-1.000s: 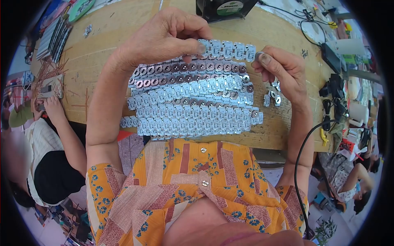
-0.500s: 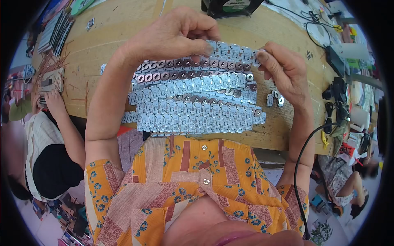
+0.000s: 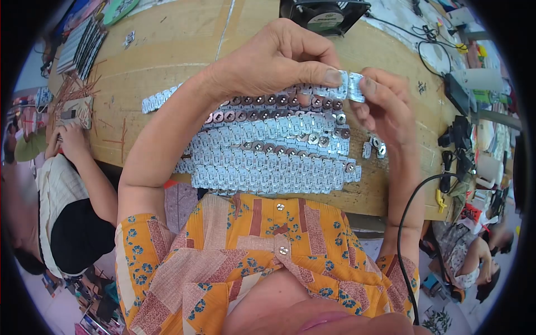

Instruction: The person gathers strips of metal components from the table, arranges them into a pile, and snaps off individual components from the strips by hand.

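My left hand (image 3: 298,58) pinches a strip of small silvery-white square plates (image 3: 340,86) near its right end, thumb on top. The fingers of my right hand (image 3: 388,100) are closed on a single square plate (image 3: 355,86) at that end. A thin line parts this plate from the strip; whether they are joined I cannot tell. The strip's far part (image 3: 160,99) comes out left of my forearm. Below my hands lie several overlapping plate strips (image 3: 268,174), some showing rows of round metal discs (image 3: 220,116). A few loose pieces (image 3: 374,147) lie right of them.
A black fan (image 3: 326,18) stands at the back of the wooden table (image 3: 184,44). Stacked strips (image 3: 82,47) and thin brown sticks (image 3: 78,89) lie at left, near a co-worker's hands (image 3: 71,137). Black cables (image 3: 446,167) run along the right side.
My left hand has slid right, close to my right hand, and the strip has shifted right with its far part now showing at left. The right-hand plate has turned to face the camera.
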Demonstrator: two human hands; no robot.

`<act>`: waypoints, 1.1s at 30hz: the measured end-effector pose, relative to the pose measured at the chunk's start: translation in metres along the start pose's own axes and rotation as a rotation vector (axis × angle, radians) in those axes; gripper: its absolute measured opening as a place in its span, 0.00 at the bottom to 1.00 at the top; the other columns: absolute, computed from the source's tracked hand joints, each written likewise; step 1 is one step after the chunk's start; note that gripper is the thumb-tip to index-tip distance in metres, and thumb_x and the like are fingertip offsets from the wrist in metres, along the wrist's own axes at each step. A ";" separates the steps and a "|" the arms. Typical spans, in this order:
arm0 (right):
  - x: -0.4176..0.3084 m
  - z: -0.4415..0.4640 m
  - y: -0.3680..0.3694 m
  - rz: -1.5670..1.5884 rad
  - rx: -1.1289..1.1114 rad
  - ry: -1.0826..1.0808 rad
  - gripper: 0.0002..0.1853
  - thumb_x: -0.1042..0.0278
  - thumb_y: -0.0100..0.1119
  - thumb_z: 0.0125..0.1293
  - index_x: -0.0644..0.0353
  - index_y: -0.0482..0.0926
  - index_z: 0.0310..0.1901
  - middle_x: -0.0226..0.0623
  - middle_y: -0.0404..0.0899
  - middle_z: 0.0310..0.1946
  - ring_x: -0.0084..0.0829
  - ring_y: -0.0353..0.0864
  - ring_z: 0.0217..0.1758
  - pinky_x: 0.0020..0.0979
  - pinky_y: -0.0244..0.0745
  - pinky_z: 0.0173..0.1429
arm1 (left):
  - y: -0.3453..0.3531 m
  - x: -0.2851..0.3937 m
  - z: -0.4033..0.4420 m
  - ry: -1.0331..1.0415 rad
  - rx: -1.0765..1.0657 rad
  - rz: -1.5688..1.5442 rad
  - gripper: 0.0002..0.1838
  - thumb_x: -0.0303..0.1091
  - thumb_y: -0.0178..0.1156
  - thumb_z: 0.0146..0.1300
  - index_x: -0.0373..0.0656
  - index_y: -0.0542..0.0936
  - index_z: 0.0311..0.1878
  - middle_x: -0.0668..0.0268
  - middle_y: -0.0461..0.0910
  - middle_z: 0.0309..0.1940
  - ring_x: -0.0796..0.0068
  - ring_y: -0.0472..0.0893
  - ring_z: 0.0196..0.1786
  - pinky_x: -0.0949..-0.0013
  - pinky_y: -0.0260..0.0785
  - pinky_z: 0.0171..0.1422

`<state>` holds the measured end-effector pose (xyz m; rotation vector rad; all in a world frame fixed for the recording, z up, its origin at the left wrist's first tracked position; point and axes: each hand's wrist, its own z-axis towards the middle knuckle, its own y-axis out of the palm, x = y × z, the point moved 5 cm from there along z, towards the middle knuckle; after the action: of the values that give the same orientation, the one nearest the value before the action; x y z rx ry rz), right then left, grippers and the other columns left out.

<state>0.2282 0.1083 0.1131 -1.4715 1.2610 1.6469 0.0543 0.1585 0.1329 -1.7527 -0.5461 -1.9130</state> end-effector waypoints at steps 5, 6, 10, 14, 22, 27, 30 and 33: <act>0.019 0.009 -0.015 0.177 0.204 0.038 0.16 0.62 0.58 0.75 0.65 0.81 0.33 0.29 0.77 0.19 0.16 0.69 0.16 0.19 0.59 0.18 | -0.011 0.005 0.004 0.095 0.167 0.383 0.09 0.33 0.66 0.71 0.37 0.85 0.43 0.74 0.81 0.27 0.88 0.78 0.30 0.78 0.73 0.33; 0.015 0.007 -0.017 0.092 0.255 -0.007 0.15 0.62 0.58 0.75 0.65 0.81 0.32 0.28 0.77 0.20 0.16 0.70 0.16 0.19 0.60 0.18 | -0.011 0.006 0.003 0.113 0.232 0.504 0.08 0.33 0.66 0.71 0.36 0.84 0.43 0.74 0.81 0.28 0.87 0.78 0.30 0.78 0.73 0.34; 0.003 0.004 -0.015 -0.231 0.395 -0.121 0.14 0.65 0.59 0.75 0.62 0.81 0.30 0.25 0.77 0.19 0.13 0.72 0.19 0.18 0.61 0.20 | 0.000 0.010 -0.004 0.363 0.342 0.800 0.08 0.26 0.67 0.65 0.35 0.83 0.44 0.64 0.82 0.30 0.77 0.80 0.32 0.70 0.72 0.37; 0.000 0.002 -0.002 -0.455 0.378 -0.244 0.13 0.67 0.61 0.74 0.62 0.80 0.29 0.22 0.75 0.19 0.11 0.70 0.20 0.18 0.61 0.22 | 0.016 0.009 -0.013 0.481 0.434 0.928 0.08 0.19 0.66 0.58 0.37 0.81 0.41 0.60 0.80 0.28 0.64 0.82 0.28 0.65 0.71 0.31; 0.011 0.003 -0.010 -0.273 0.379 -0.079 0.13 0.65 0.61 0.74 0.61 0.82 0.31 0.23 0.77 0.20 0.11 0.71 0.20 0.16 0.62 0.23 | 0.021 0.009 -0.013 0.493 0.507 0.966 0.08 0.18 0.66 0.56 0.37 0.81 0.40 0.60 0.79 0.28 0.61 0.82 0.27 0.63 0.71 0.29; 0.017 0.004 -0.013 -0.137 0.418 0.001 0.13 0.64 0.60 0.74 0.60 0.82 0.31 0.24 0.77 0.19 0.11 0.70 0.18 0.16 0.61 0.22 | 0.027 0.010 -0.010 0.518 0.416 0.951 0.08 0.18 0.66 0.57 0.37 0.79 0.38 0.59 0.78 0.27 0.58 0.81 0.27 0.62 0.71 0.30; 0.011 0.005 -0.019 -0.158 0.407 0.020 0.13 0.63 0.59 0.75 0.58 0.83 0.31 0.22 0.77 0.19 0.10 0.70 0.18 0.15 0.61 0.21 | 0.022 0.011 -0.012 0.457 0.353 0.881 0.08 0.18 0.65 0.57 0.36 0.80 0.40 0.58 0.79 0.27 0.57 0.81 0.29 0.61 0.72 0.33; -0.003 0.005 -0.027 -0.301 0.329 0.012 0.16 0.62 0.59 0.74 0.62 0.82 0.29 0.28 0.76 0.17 0.14 0.73 0.19 0.23 0.63 0.22 | 0.016 0.015 -0.013 0.449 0.417 0.861 0.09 0.18 0.64 0.59 0.36 0.81 0.43 0.57 0.79 0.27 0.56 0.82 0.31 0.60 0.73 0.35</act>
<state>0.2511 0.1237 0.1084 -1.3869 1.1834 1.1750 0.0521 0.1367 0.1461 -0.9870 0.0084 -1.3590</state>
